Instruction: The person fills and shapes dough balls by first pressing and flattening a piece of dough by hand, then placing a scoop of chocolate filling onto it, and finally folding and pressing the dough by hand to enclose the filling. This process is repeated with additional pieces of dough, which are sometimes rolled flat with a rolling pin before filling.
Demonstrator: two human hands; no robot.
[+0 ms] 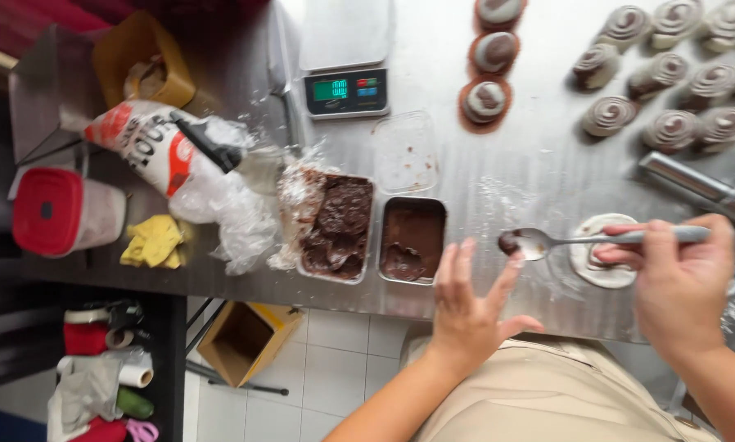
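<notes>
My right hand [680, 278] holds a metal spoon [547, 241] by its handle; a bit of dark filling sits in the bowl. Under the hand lies a flat round of pale dough [598, 263] on the steel table [498, 180]. My left hand [471, 307] is open with its fingers spread, just left of the spoon bowl, index finger near its tip. Two rectangular tubs stand left of the hands: one with smooth chocolate filling [412, 240], one with chunky dark filling [337, 227] under peeled-back plastic wrap.
Several swirled dough pieces [670, 127] lie at the back right, three on brown discs [486, 100] near a digital scale [347, 92]. A metal rolling pin [695, 184], an empty clear tub [405, 151], a flour bag [151, 147], a yellow cloth [155, 241] and a red-lidded container [60, 211] are around.
</notes>
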